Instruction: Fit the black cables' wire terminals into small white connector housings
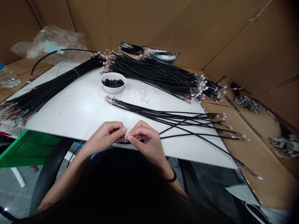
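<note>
My left hand (106,136) and my right hand (146,140) meet at the near edge of the white table (77,109). Both pinch the end of a black cable (187,135) with its small white connector (127,135) between the fingertips. The cable runs off to the right across the table. Beyond my hands lies a loose group of black cables (163,113) with coloured wire ends. A small pile of clear white connector housings (146,94) sits further back, beside a white bowl (112,82) of small black sleeves.
Two big bundles of black cables lie at the back: one to the left (46,90), one to the right (163,74). Cardboard walls (210,34) surround the table. A crumpled plastic bag (51,42) is at back left, a green bin (25,149) at lower left.
</note>
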A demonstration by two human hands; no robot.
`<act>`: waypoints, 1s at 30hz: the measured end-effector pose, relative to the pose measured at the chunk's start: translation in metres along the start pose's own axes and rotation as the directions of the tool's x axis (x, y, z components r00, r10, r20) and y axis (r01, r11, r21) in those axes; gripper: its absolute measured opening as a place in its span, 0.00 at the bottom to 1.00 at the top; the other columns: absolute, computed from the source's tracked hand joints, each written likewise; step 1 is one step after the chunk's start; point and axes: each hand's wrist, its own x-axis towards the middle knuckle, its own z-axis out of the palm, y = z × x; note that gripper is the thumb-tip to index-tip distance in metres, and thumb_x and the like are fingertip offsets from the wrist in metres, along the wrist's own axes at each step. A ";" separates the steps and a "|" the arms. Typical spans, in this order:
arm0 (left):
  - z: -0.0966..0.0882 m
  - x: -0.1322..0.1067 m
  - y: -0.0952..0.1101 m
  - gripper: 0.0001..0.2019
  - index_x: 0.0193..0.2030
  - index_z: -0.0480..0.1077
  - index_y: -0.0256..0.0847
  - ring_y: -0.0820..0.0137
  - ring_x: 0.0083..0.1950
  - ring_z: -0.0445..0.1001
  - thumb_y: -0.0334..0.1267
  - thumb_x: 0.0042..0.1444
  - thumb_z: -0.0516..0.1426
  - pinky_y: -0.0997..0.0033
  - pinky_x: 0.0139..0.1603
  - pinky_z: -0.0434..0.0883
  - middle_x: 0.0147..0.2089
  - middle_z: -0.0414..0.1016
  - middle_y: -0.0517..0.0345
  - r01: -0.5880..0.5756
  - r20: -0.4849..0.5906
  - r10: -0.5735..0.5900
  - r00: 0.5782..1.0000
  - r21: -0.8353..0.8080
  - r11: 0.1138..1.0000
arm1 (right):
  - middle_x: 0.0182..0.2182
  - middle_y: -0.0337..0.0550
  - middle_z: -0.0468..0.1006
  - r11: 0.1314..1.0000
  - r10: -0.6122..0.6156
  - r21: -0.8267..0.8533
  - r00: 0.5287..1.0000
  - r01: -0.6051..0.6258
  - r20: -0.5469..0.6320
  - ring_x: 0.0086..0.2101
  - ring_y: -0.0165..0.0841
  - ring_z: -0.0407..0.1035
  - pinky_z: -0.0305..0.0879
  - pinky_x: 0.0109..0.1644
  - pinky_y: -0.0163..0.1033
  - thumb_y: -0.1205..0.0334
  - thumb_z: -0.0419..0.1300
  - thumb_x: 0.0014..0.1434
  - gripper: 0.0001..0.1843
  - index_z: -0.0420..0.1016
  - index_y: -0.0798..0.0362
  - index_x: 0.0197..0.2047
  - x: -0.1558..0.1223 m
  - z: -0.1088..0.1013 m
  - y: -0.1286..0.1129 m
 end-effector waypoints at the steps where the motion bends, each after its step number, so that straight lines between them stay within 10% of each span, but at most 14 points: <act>1: 0.000 0.000 0.000 0.17 0.26 0.64 0.35 0.74 0.29 0.59 0.43 0.63 0.52 0.74 0.31 0.57 0.25 0.62 0.63 -0.003 -0.001 0.003 1.000 0.004 1.000 | 0.29 0.39 0.69 1.000 -0.017 -0.020 1.000 0.017 -0.011 0.27 0.28 0.66 0.65 0.29 0.34 0.68 0.64 0.54 0.03 0.76 0.52 0.29 -0.001 0.001 0.000; 30: -0.005 0.000 0.002 0.18 0.24 0.57 0.38 0.74 0.29 0.52 0.45 0.63 0.49 0.73 0.30 0.53 0.25 0.52 0.64 -0.012 0.115 0.013 0.993 -0.007 1.000 | 0.30 0.40 0.69 0.878 -0.348 -0.351 0.938 0.324 -0.004 0.29 0.29 0.65 0.65 0.29 0.35 0.75 0.59 0.56 0.08 0.71 0.51 0.32 -0.008 0.009 0.009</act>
